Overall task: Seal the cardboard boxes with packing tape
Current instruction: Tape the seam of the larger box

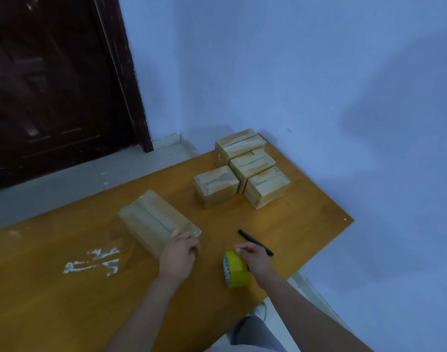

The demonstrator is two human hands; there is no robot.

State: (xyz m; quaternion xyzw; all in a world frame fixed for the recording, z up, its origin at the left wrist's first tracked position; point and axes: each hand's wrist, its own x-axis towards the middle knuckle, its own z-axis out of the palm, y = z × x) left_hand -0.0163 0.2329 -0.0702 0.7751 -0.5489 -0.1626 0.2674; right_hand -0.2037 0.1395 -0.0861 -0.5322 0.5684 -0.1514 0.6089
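Note:
A cardboard box lies on the wooden table, clear tape running over its top seam. My left hand rests against the box's near end with curled fingers, pinching the shiny tape end at the corner. A yellow roll of packing tape stands on edge to the right of that hand. My right hand sits on top of the roll, fingers curled over it.
Several taped cardboard boxes are grouped at the table's far right corner. A black pen lies just beyond my right hand. White torn patches mark the tabletop at left. A dark door and blue wall stand behind.

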